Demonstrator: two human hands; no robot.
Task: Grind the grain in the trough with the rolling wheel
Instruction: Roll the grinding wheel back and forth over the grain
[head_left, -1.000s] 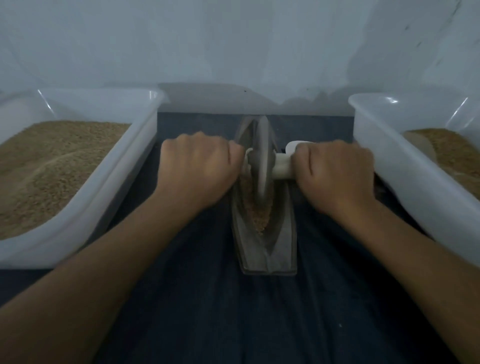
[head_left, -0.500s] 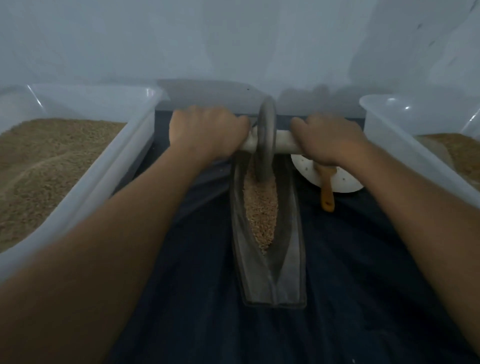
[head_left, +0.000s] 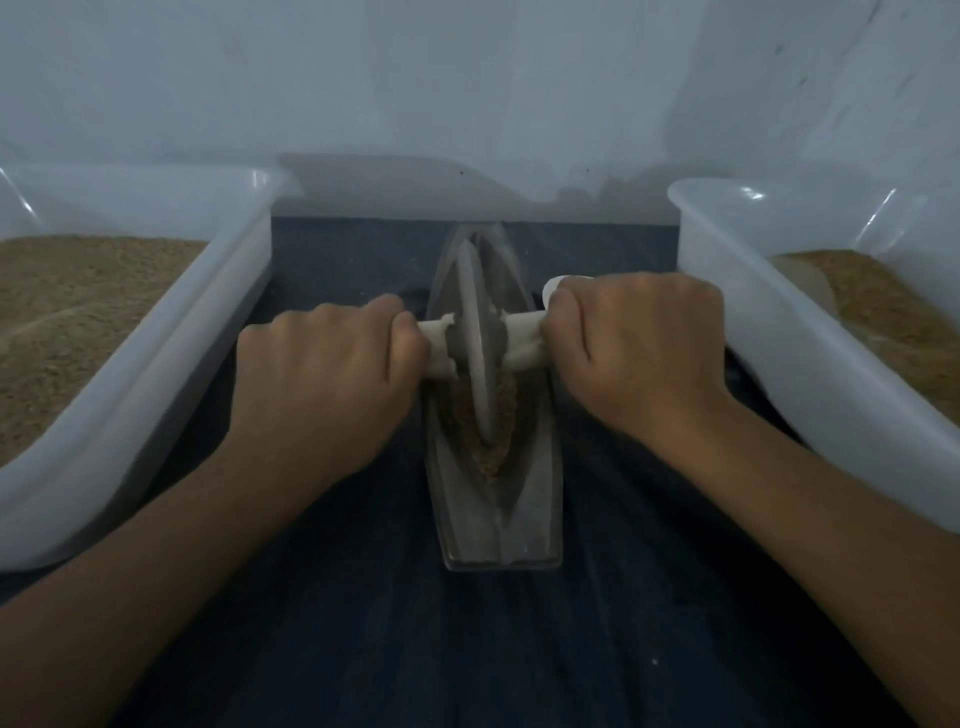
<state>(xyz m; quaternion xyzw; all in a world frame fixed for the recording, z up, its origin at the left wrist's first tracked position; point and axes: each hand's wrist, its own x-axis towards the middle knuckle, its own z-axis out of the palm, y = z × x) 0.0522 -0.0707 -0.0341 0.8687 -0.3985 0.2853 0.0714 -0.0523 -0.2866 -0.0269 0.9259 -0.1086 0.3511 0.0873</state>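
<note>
A narrow boat-shaped metal trough lies lengthwise on the dark cloth in the middle. Brown grain fills its groove. A grey rolling wheel stands on edge in the groove, about midway along the trough, on a pale wooden axle. My left hand grips the axle's left end and my right hand grips its right end, both fists curled round it close to the wheel.
A white plastic tub of brown grain stands at the left, and a second one at the right. A pale wall rises just behind the trough. A white plate edge peeks out behind my right hand.
The wheel has rolled back from the trough's far end to its middle, toward me, with both hands still gripping the axle. The plate and wooden spoon are now hidden by my right hand.
</note>
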